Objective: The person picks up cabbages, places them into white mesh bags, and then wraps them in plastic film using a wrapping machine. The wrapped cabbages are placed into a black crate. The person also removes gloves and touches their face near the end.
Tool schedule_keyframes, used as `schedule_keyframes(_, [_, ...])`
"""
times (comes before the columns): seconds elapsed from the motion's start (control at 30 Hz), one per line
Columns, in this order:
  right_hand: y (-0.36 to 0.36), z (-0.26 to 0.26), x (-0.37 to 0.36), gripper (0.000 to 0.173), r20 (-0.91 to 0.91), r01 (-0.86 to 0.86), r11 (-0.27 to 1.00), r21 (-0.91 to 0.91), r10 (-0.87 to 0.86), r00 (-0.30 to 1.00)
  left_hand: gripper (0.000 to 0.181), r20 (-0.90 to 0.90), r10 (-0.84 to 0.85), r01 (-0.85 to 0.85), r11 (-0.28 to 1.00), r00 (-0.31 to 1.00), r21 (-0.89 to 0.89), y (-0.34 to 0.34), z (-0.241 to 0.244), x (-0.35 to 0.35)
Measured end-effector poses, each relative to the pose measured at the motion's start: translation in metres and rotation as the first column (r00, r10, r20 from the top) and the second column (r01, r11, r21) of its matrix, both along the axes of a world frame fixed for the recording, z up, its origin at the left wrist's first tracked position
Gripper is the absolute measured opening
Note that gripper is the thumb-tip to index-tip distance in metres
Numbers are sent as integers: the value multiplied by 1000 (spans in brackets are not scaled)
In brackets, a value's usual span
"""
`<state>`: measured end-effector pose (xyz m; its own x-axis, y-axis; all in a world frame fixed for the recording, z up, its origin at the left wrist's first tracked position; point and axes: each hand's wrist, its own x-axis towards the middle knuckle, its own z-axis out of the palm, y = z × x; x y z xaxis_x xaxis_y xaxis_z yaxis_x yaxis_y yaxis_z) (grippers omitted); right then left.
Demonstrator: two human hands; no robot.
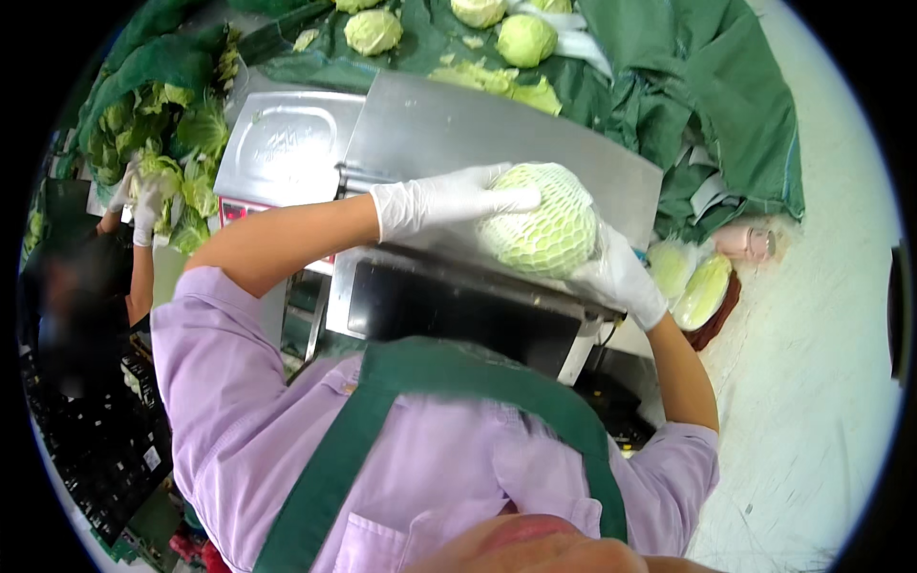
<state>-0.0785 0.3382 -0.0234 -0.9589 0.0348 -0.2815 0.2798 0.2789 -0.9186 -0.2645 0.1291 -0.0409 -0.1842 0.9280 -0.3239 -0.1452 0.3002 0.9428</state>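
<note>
A round green cabbage (544, 225) in a white foam net is held between my two hands above a stainless steel wrapping station (444, 122). My left hand (458, 200), in a white glove, presses along the upper left of the cabbage. My right hand (623, 276), gloved too, grips it from the lower right. Clear plastic film seems to lie around the cabbage, though its edges are hard to make out. Below the hands is a dark flat plate (458, 315) on the station's front, and a metal roller (351, 175) shows beside my left wrist.
A weighing scale (286, 150) stands at the left. Loose cabbages (526, 39) and leaves lie on green cloth (430, 43) behind. At right are a wrapped half cabbage (706, 290) and a pink bottle (745, 242). A co-worker's gloved hands (147, 193) handle leaves at far left, near black crates (93, 444).
</note>
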Motion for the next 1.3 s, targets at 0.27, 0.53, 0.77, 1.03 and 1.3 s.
schedule_keyframes(0.27, [-81,-58,134,59,544,258,824,-504,71,836,87,824,177,170,935,539,-312,-77,1,119])
schedule_keyframes(0.53, [-98,-87,174,46,384,212,826,-522,6,923,77,393,158,-112,984,906,-136,-142,-48,139])
schedule_keyframes(0.77, [-127,-104,213,37,115,503,863,-40,-496,860,22,-490,440,-444,888,752,117,-197,-35,149])
schedule_keyframes(1.03, [-88,-120,262,27,806,898,261,-355,-401,435,30,266,752,-504,617,603,-604,-210,-50,179])
schedule_keyframes(1.3, [-183,-224,206,17,598,676,671,-305,-418,684,33,-148,-130,98,974,980,-205,-144,-233,257])
